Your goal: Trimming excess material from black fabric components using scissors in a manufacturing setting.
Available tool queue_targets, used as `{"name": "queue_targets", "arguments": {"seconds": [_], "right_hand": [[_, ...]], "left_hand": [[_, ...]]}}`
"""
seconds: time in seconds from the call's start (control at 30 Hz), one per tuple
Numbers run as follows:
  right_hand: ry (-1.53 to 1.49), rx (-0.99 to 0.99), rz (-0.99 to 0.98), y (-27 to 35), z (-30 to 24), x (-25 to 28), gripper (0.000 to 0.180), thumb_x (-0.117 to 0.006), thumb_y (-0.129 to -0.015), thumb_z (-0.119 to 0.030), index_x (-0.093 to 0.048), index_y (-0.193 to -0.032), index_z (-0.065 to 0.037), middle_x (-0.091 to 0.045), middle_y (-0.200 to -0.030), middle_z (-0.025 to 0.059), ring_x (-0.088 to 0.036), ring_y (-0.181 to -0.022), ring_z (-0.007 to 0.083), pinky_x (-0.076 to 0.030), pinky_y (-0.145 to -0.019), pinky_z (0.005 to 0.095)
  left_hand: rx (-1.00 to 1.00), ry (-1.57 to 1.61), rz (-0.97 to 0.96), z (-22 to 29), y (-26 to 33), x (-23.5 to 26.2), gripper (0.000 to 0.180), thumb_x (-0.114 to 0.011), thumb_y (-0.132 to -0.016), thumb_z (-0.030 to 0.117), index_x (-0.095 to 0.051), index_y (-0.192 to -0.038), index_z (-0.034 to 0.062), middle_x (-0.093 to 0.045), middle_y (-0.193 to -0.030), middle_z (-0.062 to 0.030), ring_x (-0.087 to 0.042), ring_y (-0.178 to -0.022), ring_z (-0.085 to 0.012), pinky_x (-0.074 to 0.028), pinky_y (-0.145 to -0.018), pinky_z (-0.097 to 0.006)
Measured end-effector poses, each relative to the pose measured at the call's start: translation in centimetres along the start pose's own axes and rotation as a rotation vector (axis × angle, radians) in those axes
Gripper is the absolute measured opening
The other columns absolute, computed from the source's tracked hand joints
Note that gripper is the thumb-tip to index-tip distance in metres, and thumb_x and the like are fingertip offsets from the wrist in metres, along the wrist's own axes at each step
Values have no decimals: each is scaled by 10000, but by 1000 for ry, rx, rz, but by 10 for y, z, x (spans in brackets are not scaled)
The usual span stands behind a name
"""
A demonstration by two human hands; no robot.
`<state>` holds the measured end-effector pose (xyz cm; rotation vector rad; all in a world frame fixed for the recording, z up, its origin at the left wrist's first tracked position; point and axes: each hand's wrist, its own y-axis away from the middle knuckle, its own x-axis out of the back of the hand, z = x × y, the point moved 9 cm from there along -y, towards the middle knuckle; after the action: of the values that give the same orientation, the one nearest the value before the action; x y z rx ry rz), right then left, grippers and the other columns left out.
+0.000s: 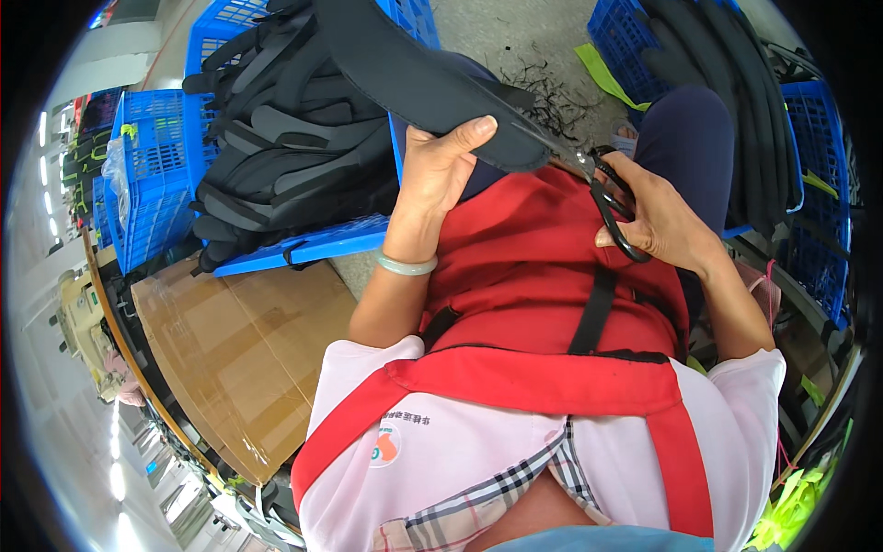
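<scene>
The largest thing in view is the red apron (pixel 543 267) across the person's lap and chest, with black straps crossing it; a pink shirt shows beneath it at the lower edge. To the person's left lies a flat brown cardboard sheet (pixel 244 359); above it stands a blue plastic crate (pixel 161 175) heaped with black padded pieces (pixel 285 147), dark and curved, stacked loosely one over another. A second blue crate (pixel 814 184) stands on the person's right, with more long black pieces (pixel 727 83) draped over its rim; between the two crates the grey floor (pixel 524 37) is strewn with fine black trimmings (thin threads and slivers, too small to tell apart).

Over the lap, one long black padded piece (pixel 423 83) slopes from the upper middle of the picture down to the right; its rounded end sits just above the apron. The left hand (pixel 441 170) is clamped on that end, thumb lying on top of the pad and fingers underneath; a pale green bangle (pixel 405 267) circles the wrist. The right hand (pixel 658 216) is wrapped through the black loops of a pair of scissors (pixel 602 193), gripping them firmly; the blades point up and to the left and meet the edge of the padded piece just beside the left thumb; whether the blades are parted or closed cannot be told.
</scene>
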<state>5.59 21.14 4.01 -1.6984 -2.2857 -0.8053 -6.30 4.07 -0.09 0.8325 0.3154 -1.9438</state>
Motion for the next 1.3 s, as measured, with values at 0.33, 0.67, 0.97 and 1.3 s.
{"name": "queue_targets", "arguments": {"seconds": [0.33, 0.67, 0.97, 1.3], "right_hand": [[-82, -66, 58, -6, 20, -14, 596, -788, -768, -407, -473, -1065, 3, -459, -788, 108, -408, -655, 214, -399, -606, 334], [-235, -54, -8, -3, 22, -16, 800, -766, -732, -528, -479, -1231, 29, -487, -944, 21, -424, -807, 118, -394, -706, 264], [3, -105, 16, -9, 7, -25, 682, -808, -726, -438, -442, -1082, 14, -566, -840, 201, -561, -776, 366, -462, -730, 407], [-316, -6, 58, -14, 5, -31, 742, -778, -753, -465, -442, -1230, -6, -504, -854, 58, -465, -731, 152, -408, -680, 284]], "left_hand": [[31, 72, -7, -13, 7, -15, 265, -695, -793, -93, -664, -1016, 47, -683, -992, -63, -664, -930, -177, -546, -861, -331], [-11, 99, 9, -6, 7, -8, 265, -663, -800, -123, -683, -994, 56, -684, -1003, -61, -669, -917, -173, -553, -850, -320], [35, 158, 79, -15, 13, -11, 284, -666, -814, -92, -653, -1051, 64, -677, -1021, -54, -664, -944, -181, -555, -847, -340], [160, 339, 20, -26, 10, -21, 185, -632, -890, 20, -626, -1072, 52, -676, -1032, -96, -667, -944, -260, -578, -775, -398]]}}
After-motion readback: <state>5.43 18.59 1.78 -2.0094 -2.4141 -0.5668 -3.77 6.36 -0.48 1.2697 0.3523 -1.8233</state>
